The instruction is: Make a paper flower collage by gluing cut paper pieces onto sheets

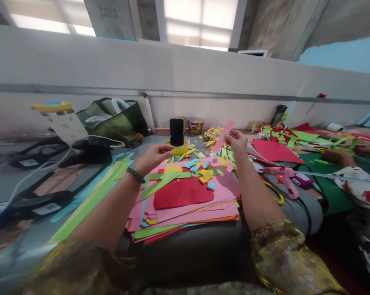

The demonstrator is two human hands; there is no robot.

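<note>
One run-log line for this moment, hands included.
right hand: holding pink paper strip | left hand: at curved yellow piece, grip unclear | between forearms: stacked multicoloured paper sheets

Windows [200,20]: blazing above the phone [176,137], blown nearly white, and there's our main light!
Wall [111,65]: backlit behind the phone, a flat, dim grey.
Pink strip [224,137]: just right of the phone, pale and softly lit, edges a touch fuzzy.
Paper stack [185,192]: in front of the phone, colours punching through, deep shadow below.
Tumbler [62,125]: left of the phone, and look at that lean, pure wide-angle stretch!
Patterned sleeves [286,250]: nearer us than the phone, soft, smeary detail.
Co-worker's sleeve [357,186]: far right of the phone, blurred and pulled outward.
</note>
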